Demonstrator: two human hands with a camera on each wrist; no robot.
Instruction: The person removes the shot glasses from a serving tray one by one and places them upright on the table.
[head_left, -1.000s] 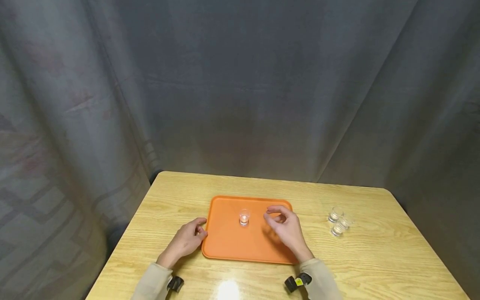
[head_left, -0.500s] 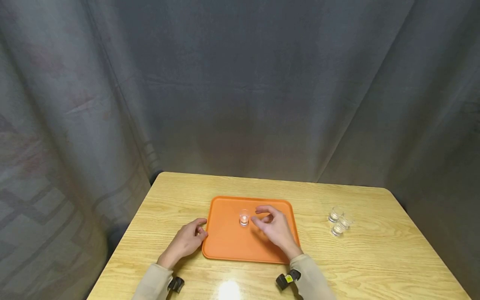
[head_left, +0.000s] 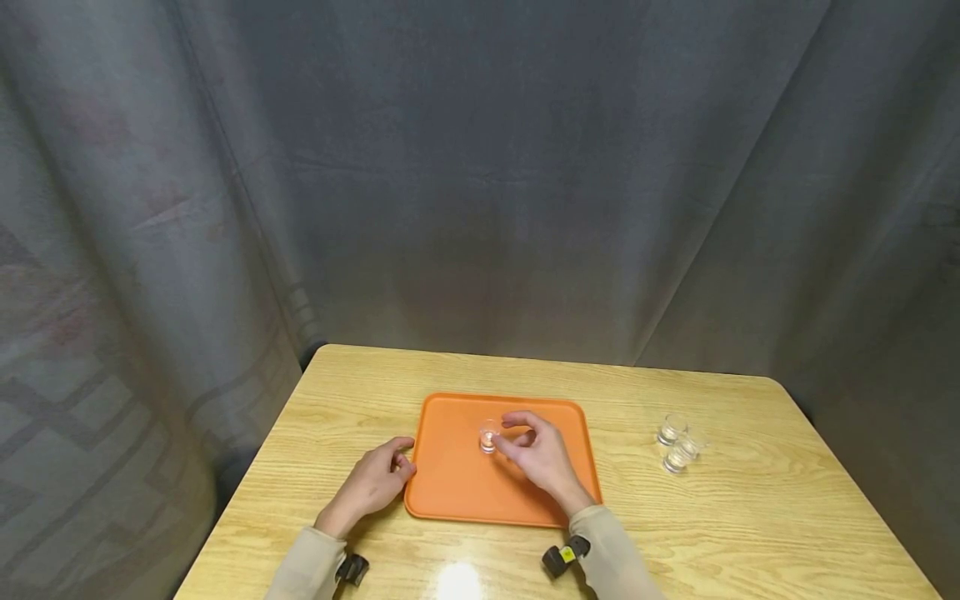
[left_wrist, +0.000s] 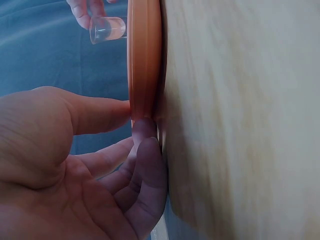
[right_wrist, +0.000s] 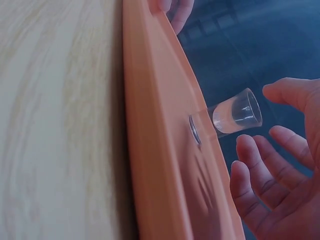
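Observation:
A clear shot glass [head_left: 488,437] stands upright on the orange tray [head_left: 450,492]. My right hand [head_left: 536,454] hovers just right of it over the tray. In the right wrist view, thumb and fingers spread to either side of the glass's mouth [right_wrist: 252,107], with gaps between them and the glass. My left hand [head_left: 371,479] holds the tray's left edge. Seen from the left wrist, the thumb [left_wrist: 107,115] rests at the tray rim [left_wrist: 145,60] and the fingers curl against its outer side.
Several more clear shot glasses [head_left: 678,450] stand grouped on the wooden table [head_left: 780,500], right of the tray. A grey curtain [head_left: 480,183] hangs behind the table and on both sides.
My right hand has moved left across the tray, up to the shot glass. The left hand has stayed at the tray's left edge, and the glasses have not moved.

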